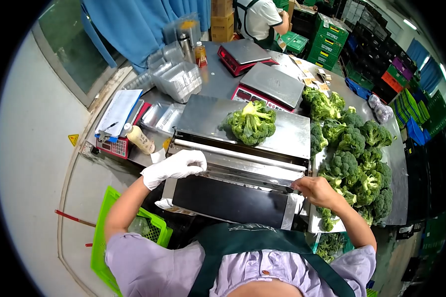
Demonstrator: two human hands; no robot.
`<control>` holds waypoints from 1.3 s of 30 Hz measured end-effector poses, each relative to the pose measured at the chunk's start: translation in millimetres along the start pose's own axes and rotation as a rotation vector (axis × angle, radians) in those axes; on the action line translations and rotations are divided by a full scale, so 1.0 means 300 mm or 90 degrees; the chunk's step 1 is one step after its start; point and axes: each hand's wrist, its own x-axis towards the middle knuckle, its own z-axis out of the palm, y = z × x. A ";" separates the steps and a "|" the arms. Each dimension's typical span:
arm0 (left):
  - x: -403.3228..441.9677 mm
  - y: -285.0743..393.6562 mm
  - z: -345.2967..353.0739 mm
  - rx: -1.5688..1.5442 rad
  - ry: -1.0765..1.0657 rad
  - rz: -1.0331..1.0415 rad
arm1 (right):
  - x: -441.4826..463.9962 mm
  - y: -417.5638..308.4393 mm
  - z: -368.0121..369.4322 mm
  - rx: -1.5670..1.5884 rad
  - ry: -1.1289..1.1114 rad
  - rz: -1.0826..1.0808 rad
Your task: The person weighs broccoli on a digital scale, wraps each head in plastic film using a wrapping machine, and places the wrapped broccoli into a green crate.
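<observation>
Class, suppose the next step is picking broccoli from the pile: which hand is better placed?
Probably the right hand: it is beside the broccoli pile. The gloved left hand is near the white roller's left end, farther from the pile. Whether the right hand pinches anything is unclear.

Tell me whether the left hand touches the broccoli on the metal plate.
Apart: the head view shows the white bar between the left hand and broccoli.

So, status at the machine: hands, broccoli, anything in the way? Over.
Gloved left hand at the left of the machine, bare right hand at its right; grips unclear. One broccoli head on the metal top. White roller between hands and broccoli.
</observation>
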 end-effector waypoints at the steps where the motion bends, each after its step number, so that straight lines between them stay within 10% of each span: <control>1: -0.005 0.010 -0.006 0.026 0.001 0.040 | 0.003 -0.007 -0.007 0.013 0.010 -0.016; 16: 0.043 0.038 -0.057 -0.117 0.039 -0.028 | 0.042 -0.063 -0.051 0.151 0.006 0.108; 22: 0.287 0.047 -0.042 0.093 0.364 -0.029 | 0.146 0.001 -0.081 0.176 0.198 0.199; 39: 0.438 0.028 -0.079 0.145 0.318 -0.139 | 0.454 0.056 0.100 -0.109 0.461 -0.101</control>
